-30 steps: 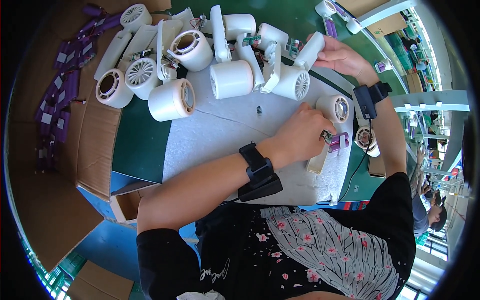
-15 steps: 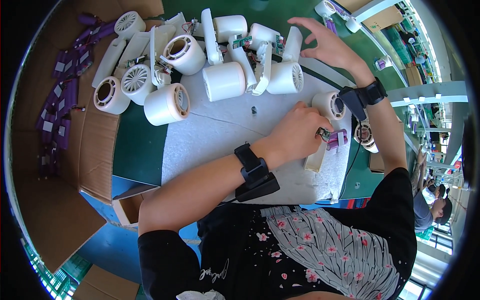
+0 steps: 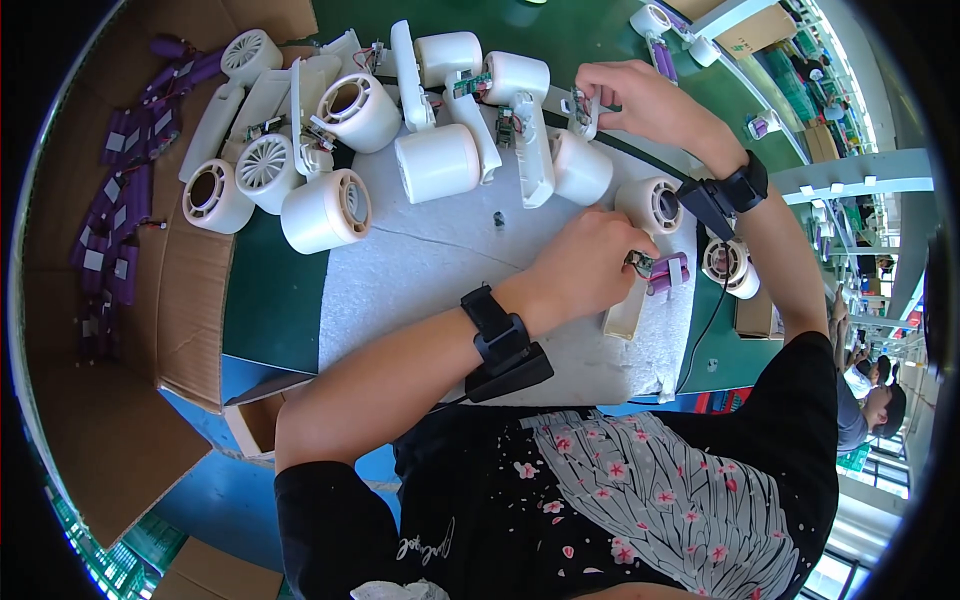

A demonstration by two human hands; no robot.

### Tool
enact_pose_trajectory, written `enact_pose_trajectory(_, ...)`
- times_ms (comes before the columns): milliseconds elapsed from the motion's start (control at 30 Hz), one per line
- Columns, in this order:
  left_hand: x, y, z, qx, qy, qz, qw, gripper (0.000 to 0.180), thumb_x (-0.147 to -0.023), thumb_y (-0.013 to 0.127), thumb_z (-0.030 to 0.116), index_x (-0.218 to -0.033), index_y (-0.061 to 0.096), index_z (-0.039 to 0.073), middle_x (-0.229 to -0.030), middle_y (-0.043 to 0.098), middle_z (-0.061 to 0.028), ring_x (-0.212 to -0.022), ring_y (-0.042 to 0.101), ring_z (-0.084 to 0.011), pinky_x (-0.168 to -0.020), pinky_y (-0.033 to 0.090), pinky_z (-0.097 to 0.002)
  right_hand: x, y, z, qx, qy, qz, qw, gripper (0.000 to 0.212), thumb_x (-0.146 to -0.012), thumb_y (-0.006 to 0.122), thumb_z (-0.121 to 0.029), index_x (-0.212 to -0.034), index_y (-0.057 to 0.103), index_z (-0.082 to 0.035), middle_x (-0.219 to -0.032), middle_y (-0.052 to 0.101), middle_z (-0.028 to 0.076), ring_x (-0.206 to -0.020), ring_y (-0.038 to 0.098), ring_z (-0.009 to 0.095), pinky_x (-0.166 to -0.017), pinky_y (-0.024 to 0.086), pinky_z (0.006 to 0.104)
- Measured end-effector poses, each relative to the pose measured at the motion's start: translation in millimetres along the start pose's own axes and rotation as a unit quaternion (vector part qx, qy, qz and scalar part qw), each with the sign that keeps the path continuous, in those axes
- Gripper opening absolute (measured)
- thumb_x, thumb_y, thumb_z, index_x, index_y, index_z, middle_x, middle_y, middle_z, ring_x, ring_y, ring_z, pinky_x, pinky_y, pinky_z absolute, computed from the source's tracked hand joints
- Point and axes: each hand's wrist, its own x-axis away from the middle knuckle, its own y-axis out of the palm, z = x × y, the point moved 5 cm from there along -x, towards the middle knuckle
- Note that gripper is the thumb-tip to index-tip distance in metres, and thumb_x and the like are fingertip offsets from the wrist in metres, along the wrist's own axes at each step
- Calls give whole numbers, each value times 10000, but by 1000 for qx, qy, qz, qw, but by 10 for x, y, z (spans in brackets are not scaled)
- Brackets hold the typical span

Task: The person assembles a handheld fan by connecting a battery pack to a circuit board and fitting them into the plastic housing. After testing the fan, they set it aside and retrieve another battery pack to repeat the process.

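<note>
My left hand (image 3: 585,262) is closed over a small green circuit board (image 3: 639,263) on the right part of the foam sheet. Wires and a purple battery pack (image 3: 668,272) sit beside its fingertips. Under that hand runs an open white handle (image 3: 625,312), and a round white fan head (image 3: 650,206) lies just beyond. Farther off, my right hand (image 3: 640,100) pinches the handle of another white handheld fan (image 3: 582,168), whose circuit board shows by the fingers. Next to it an open white fan handle (image 3: 533,150) lies on the sheet.
Several white fan bodies (image 3: 437,163) crowd the far and left side of the foam sheet (image 3: 420,290). A cardboard box (image 3: 190,320) at the left holds purple battery packs (image 3: 125,220). One more fan head (image 3: 730,268) lies right of the sheet, by a black cable (image 3: 705,345).
My right hand has gone from spread fingers to gripping the far fan's handle, and that fan has turned. My left hand stays at the circuit board.
</note>
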Motion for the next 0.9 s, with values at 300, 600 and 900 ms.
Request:
enact_pose_trajectory(300, -5, 2, 29, 18, -6, -2, 1000, 293, -694, 573, -40, -926, 727, 49, -883, 656, -197, -851, 636, -366, -826, 512, -433, 142, -80, -119, -82, -75, 117, 987, 364, -760, 718, -14, -1087, 565, -61, -1093, 615, 76, -935, 615, 265, -819, 522, 358)
enact_pose_trajectory(600, -63, 11, 34, 50, -54, -17, 997, 310, -695, 586, -51, -953, 724, 53, -880, 652, -198, -777, 647, -343, -734, 531, -390, 1506, -625, -497, -297, 123, 150, 935, 360, -811, 662, -2, -1164, 597, -38, -1188, 614, 38, -998, 623, 151, -799, 517, 262)
enact_pose_trajectory(900, -36, 22, -8, 24, -93, -71, 993, 328, -777, 595, -40, -1071, 701, 60, -1023, 650, -127, -829, 654, -200, -771, 522, -278, 2063, 602, -653, -150, 199, 199, 948, 264, -736, 724, 41, -991, 662, 10, -1093, 658, 124, -850, 657, 244, -729, 524, 307)
